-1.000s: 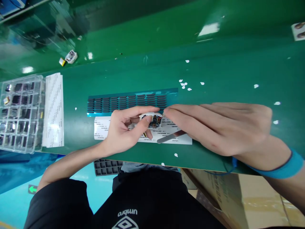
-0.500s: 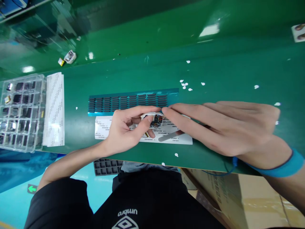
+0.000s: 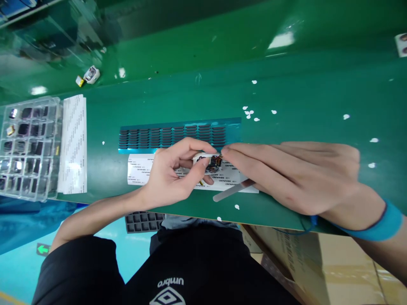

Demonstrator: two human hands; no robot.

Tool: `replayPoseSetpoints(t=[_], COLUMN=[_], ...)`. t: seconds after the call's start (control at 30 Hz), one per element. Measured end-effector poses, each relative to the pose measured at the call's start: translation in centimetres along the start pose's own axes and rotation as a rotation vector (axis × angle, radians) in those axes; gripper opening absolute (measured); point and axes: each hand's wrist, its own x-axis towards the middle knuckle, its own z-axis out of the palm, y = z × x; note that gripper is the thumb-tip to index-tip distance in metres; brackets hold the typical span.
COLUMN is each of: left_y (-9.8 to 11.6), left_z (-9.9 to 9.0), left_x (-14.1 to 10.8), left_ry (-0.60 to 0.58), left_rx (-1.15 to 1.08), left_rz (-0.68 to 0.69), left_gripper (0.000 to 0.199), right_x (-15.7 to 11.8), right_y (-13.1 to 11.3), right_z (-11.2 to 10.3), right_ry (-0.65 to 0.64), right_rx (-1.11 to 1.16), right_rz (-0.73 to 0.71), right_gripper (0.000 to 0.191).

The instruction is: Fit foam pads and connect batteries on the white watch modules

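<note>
Currently, through the head view, I have the left hand [image 3: 173,173] pinching a small white plastic housing with exposed circuitry [image 3: 216,165]; the right hand [image 3: 305,176], fingers pressed together, meets its edge, pinching what I cannot tell. I judge this fine fingertip work, calling for a steady hold. Beyond the left hand, a blue sheet of dark strips [image 3: 173,134] lies on the glossy green tabletop [image 3: 305,93]; brown cardboard [image 3: 346,262] stands below the right.

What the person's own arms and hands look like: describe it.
The left hand and right hand are ungloved. A short black sleeve covers the left upper arm; the forearm is bare. A wide blue band circles the right wrist, with a blue cord beside it.
</note>
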Motion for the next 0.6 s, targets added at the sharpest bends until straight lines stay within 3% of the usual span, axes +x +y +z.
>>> replayPoseSetpoints(t=[0.1, 0.23, 0.6], left_y=[0.0, -0.2, -0.2], left_z=[0.1, 0.2, 0.6], left_x=[0.0, 0.1, -0.1], left_ry=[-0.011, -0.017, 0.033], left_rx=[-0.049, -0.045, 0.037], left_rz=[-0.007, 0.037, 0.155], left_gripper=[0.008, 0.010, 0.011], right_x=[-0.7, -1.1, -1.3], right_y=[0.0, -0.2, -1.6], right_z=[1.1, 2.1, 2.3], right_ry=[0.117, 0.135, 0.130], right_rx=[-0.167, -0.224, -0.180], right_rz=[-0.190, -0.223, -0.102], right_gripper=[0.035, 0.031, 0.054])
